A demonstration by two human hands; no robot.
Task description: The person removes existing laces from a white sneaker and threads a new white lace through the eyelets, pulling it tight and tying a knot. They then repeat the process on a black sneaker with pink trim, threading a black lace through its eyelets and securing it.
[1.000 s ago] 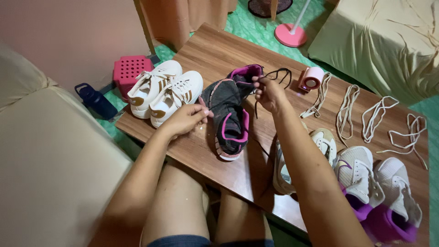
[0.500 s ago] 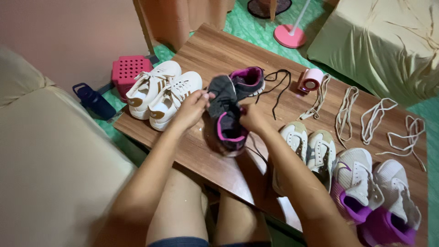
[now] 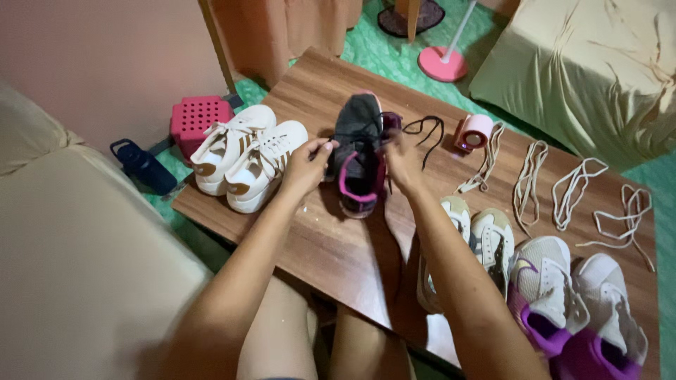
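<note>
Head view | left hand (image 3: 304, 167) and right hand (image 3: 403, 160) both grip the dark grey-and-pink shoe (image 3: 358, 156) between them | black lace (image 3: 424, 134) just beyond right hand | white sneakers (image 3: 246, 153) beside left hand on surface (image 3: 338, 246)

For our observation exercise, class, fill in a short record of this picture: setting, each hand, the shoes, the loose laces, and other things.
Setting: wooden table, seen from above
Left hand: on the left side of the dark shoe
Right hand: on the shoe's right side
Dark shoe: grey with pink lining, held between both hands
Black lace: beside the shoe, on the table
White pair: laced, at the table's left end
Other shoes: four, at the right
Loose laces: pale, in a row
Other: pink crate, blue bottle
</note>
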